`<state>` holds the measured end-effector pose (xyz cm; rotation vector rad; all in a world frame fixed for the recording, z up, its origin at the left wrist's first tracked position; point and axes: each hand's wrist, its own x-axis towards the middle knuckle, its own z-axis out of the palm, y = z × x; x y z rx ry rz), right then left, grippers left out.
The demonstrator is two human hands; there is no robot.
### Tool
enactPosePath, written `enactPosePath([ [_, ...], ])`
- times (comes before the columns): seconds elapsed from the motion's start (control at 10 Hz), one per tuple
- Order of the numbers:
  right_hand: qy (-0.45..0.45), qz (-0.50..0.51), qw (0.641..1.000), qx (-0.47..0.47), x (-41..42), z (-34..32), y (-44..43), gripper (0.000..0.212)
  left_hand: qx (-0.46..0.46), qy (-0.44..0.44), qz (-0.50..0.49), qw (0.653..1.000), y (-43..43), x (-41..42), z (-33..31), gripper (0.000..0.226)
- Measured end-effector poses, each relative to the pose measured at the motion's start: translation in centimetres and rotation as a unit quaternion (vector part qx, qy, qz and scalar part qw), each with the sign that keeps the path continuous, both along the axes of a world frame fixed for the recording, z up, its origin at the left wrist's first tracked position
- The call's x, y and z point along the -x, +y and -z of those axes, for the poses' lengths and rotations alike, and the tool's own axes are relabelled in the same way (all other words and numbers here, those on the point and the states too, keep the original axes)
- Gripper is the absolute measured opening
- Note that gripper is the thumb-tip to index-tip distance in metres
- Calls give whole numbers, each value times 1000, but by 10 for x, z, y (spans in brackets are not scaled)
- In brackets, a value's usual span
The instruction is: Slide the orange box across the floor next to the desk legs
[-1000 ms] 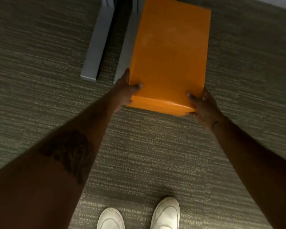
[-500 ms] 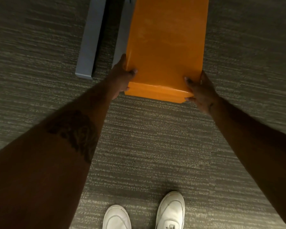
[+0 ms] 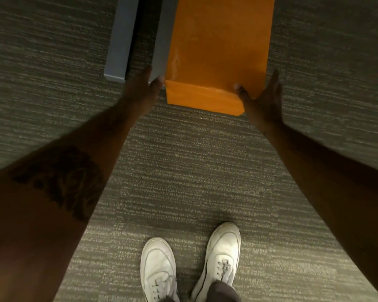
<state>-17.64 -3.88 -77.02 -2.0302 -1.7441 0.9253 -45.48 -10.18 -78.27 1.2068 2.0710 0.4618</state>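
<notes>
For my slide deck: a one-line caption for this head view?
Both hands, left and right, press the orange box beside grey desk legs.

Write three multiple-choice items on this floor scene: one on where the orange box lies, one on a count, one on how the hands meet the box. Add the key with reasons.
1. Where does the orange box lie relative to the grey desk legs?
A. On their right, alongside the nearer leg
B. On their left
C. On top of them

2. How many white shoes are in view?
A. One
B. Two
C. Four

3. How do the hands meet the box?
A. Both lift it off the carpet
B. Only one touches it
C. One at each near corner, box on the carpet

Key:
1 A: the box runs along the right side of the nearer leg.
2 B: a pair stands at the bottom.
3 C: the left hand and right hand flank the near end, which rests on the carpet.
</notes>
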Motion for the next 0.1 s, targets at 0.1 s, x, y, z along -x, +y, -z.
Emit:
enactPosePath([
  [0.1,-168,-176,968,-57,0,-13,-26,106,4,126,44,991,-17,-6,-9,69],
])
